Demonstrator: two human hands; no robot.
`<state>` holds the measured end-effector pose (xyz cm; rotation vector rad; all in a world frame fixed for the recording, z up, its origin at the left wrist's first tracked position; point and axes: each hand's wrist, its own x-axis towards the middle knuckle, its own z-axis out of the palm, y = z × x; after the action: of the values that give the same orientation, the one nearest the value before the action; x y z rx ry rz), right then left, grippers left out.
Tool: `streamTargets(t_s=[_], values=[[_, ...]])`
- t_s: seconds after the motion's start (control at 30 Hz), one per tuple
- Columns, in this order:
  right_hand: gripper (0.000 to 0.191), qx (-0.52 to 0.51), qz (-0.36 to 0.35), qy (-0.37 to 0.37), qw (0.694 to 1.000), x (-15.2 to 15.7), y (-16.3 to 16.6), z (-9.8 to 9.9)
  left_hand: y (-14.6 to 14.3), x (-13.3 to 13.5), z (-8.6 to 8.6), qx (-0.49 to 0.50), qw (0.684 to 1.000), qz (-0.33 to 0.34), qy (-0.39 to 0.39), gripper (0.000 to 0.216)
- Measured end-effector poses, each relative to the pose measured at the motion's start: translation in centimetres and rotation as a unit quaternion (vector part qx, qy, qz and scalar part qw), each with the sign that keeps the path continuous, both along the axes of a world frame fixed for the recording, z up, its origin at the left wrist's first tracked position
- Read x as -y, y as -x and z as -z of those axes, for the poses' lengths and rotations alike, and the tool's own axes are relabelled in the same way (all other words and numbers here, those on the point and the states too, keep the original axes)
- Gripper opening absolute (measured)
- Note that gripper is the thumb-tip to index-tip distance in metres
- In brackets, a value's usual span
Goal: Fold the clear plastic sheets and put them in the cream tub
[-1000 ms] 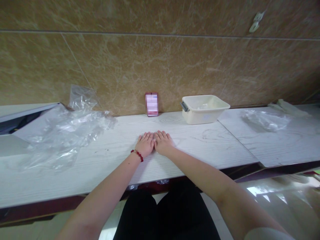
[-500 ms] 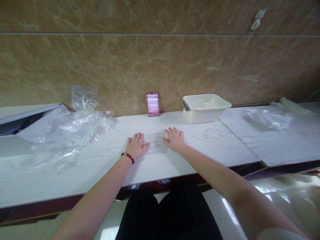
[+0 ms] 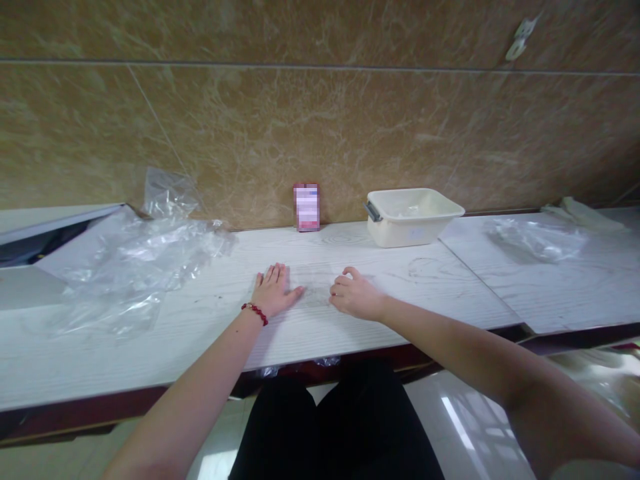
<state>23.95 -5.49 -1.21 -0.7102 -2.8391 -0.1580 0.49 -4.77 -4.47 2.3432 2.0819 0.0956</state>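
My left hand (image 3: 274, 293) lies flat on the white table (image 3: 200, 333), fingers spread, a red bead bracelet on the wrist. It rests at the left edge of a faint flat piece of clear plastic film (image 3: 314, 288). My right hand (image 3: 354, 295) sits at the film's right edge with fingers curled in, pinching the film as far as I can see. The film is nearly invisible against the table.
Crumpled clear plastic (image 3: 125, 267) covers the table's left part. A cream plastic tub (image 3: 413, 215) and a small pink box (image 3: 307, 207) stand against the brown tiled wall. Another clear bag (image 3: 537, 239) lies at the right. The table's front edge is near my legs.
My hands slid apart from touching side by side at the middle. The right hand then drew back a little and curled its fingers; the left stayed flat.
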Motion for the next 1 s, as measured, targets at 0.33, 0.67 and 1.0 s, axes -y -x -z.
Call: streamTargets(t_s=[0.33, 0.67, 1.0], values=[[0.019, -0.045, 0.024, 0.002, 0.999, -0.2, 0.0, -0.3, -4.4, 3.0, -0.7, 0.060, 0.976, 0.211, -0.008, 0.048], [0.047, -0.425, 0.218, 0.305, 0.824, -5.4, 0.5, -3.2, -2.9, 0.7, -6.9, 0.580, 0.771, 0.086, 0.250, 0.032], [0.057, -0.435, 0.126, 0.697, 0.556, -7.9, 3.2, -0.8, -1.0, -4.2, -5.1, 0.763, 0.588, -0.039, 0.265, 0.034]])
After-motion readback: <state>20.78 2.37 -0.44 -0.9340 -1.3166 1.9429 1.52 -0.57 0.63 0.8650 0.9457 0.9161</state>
